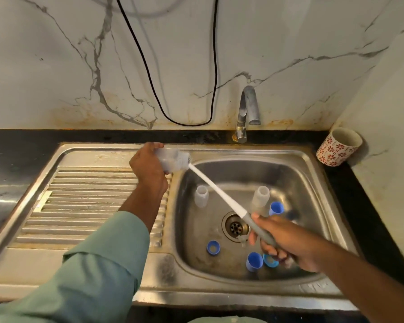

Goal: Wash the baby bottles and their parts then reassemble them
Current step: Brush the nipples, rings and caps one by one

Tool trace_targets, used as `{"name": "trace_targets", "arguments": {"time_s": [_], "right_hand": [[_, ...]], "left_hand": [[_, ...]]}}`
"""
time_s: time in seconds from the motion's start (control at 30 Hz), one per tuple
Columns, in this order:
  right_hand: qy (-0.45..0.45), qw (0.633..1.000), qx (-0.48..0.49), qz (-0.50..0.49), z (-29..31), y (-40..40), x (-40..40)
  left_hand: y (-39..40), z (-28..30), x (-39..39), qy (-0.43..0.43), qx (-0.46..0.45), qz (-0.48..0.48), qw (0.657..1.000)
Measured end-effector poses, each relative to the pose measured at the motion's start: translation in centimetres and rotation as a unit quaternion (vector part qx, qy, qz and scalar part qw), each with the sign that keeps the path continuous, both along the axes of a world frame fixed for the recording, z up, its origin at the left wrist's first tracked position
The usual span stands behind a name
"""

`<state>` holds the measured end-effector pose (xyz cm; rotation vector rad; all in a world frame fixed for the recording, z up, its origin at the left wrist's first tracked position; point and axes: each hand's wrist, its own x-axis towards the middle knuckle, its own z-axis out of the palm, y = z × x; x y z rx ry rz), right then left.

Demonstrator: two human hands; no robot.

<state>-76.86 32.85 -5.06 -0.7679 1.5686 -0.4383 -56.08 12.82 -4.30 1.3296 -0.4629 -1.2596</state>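
Now we hold a clear baby bottle [173, 161] in our left hand [147, 164], fingers and thumb curled around its base end, above the far corner where the ribbed draining board [84, 206] meets the sink basin [296, 173]. The bottle lies nearly level, its long axis running sideways, with the open mouth pointing away from our left palm toward the basin and the tap [247, 108]. Into that mouth goes the bottle brush [219, 190]: its head sits inside the bottle, blurred, and its long white shaft slants from the bottle mouth down and back toward us. Our right hand [287, 241] grips the grey handle at the near end of the shaft, fingers wrapped round it, over the basin.

Below our right grip lie the loose parts. Directly under the shaft is the drain [234, 226]. Two more clear bottles stand upright with mouths up, one [201, 195] on the left-hand side of the shaft, the other [260, 198] just beyond our right thumb. A blue cap [276, 208] sits beside that second bottle. Nearer us, a blue ring [213, 247] lies flat, and a blue cap [254, 261] and another blue ring [270, 261] sit just beneath our right fingers. Well beyond the right hand, a patterned cup [338, 148] stands on the dark counter.
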Motion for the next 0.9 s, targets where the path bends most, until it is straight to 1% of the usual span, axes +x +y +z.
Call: {"name": "trace_targets", "arguments": {"time_s": [0.03, 0.07, 0.1, 0.13, 0.17, 0.2, 0.23, 0.27, 0.3, 0.33, 0.37, 0.4, 0.43, 0.47, 0.5, 0.53, 0.57, 0.6, 0.63, 0.7, 0.73, 0.8, 0.83, 0.87, 0.9], "right_hand": [[0.030, 0.999, 0.000, 0.025, 1.5, 0.2, 0.4], [0.109, 0.992, -0.029, 0.063, 2.9, -0.1, 0.5], [0.224, 0.964, -0.070, 0.128, 4.5, -0.5, 0.2], [0.355, 0.906, -0.112, 0.201, 5.9, -1.1, -0.3], [0.473, 0.826, -0.159, 0.262, 7.6, -2.0, -1.1], [0.558, 0.744, -0.221, 0.295, 9.2, -2.9, -2.2], [0.610, 0.671, -0.281, 0.315, 10.7, -3.7, -3.5], [0.632, 0.613, -0.352, 0.319, 11.9, -4.7, -4.9], [0.628, 0.577, -0.418, 0.313, 12.6, -5.7, -6.9], [0.621, 0.554, -0.470, 0.294, 12.5, -6.7, -8.8], [0.611, 0.546, -0.510, 0.262, 11.8, -7.5, -10.6], [0.592, 0.556, -0.537, 0.229, 10.5, -8.2, -12.3], [0.573, 0.577, -0.545, 0.204, 8.9, -8.7, -13.9], [0.543, 0.614, -0.543, 0.180, 7.3, -9.1, -14.4], [0.497, 0.678, -0.521, 0.148, 5.5, -8.8, -14.2], [0.434, 0.757, -0.477, 0.105, 4.0, -8.3, -13.6], [0.353, 0.840, -0.409, 0.054, 2.2, -7.5, -12.6], [0.270, 0.901, -0.337, 0.023, 0.4, -6.7, -11.5], [0.204, 0.938, -0.280, -0.001, -1.4, -5.6, -10.1], [0.124, 0.973, -0.192, -0.027, -3.5, -3.2, -6.7], [0.070, 0.986, -0.148, -0.025, -3.9, -2.1, -4.8], [-0.033, 0.998, -0.046, -0.011, -3.0, 0.0, -1.3], [-0.054, 0.998, -0.012, -0.002, -1.9, 0.6, -0.1], [-0.034, 0.999, -0.010, 0.022, -0.5, 1.0, 0.5], [0.031, 0.998, -0.029, 0.045, 1.1, 0.7, 0.5]], "left_hand": [[-0.2, -0.3, 0.1, -0.031, -0.018, 0.001, 0.999], [-0.2, -0.6, 0.2, -0.068, -0.038, -0.007, 0.997], [-0.2, -1.0, 0.2, -0.108, -0.056, -0.023, 0.992], [-0.1, -1.3, 0.1, -0.150, -0.071, -0.049, 0.985], [0.0, -1.7, 0.0, -0.188, -0.079, -0.080, 0.976], [0.1, -2.0, -0.2, -0.220, -0.079, -0.117, 0.965], [0.3, -2.2, -0.3, -0.245, -0.077, -0.152, 0.955], [0.4, -2.2, -0.2, -0.258, -0.077, -0.185, 0.945], [0.4, -2.1, -0.2, -0.259, -0.080, -0.220, 0.937], [0.5, -1.9, 0.0, -0.249, -0.086, -0.258, 0.930], [0.7, -1.5, 0.1, -0.227, -0.092, -0.292, 0.925], [1.0, -1.1, 0.3, -0.194, -0.095, -0.317, 0.923], [1.4, -0.7, 0.3, -0.148, -0.093, -0.329, 0.928], [1.7, -0.5, 0.4, -0.092, -0.084, -0.327, 0.937], [2.0, -0.5, 0.4, -0.035, -0.074, -0.315, 0.946], [2.1, -0.6, 0.5, 0.016, -0.065, -0.296, 0.953], [2.1, -0.8, 0.6, 0.056, -0.055, -0.274, 0.959], [2.1, -1.1, 0.6, 0.083, -0.046, -0.251, 0.963], [2.0, -1.3, 0.5, 0.100, -0.038, -0.225, 0.969], [1.6, -1.3, 0.3, 0.109, -0.022, -0.157, 0.981], [1.3, -1.0, 0.1, 0.103, -0.012, -0.116, 0.988], [0.5, -0.5, 0.0, 0.060, 0.002, -0.027, 0.998], [0.1, -0.4, 0.0, 0.025, -0.006, 0.000, 1.000], [-0.3, -0.4, 0.1, -0.015, -0.025, 0.008, 1.000], [-0.5, -0.5, 0.2, -0.057, -0.048, 0.004, 0.997]]}}
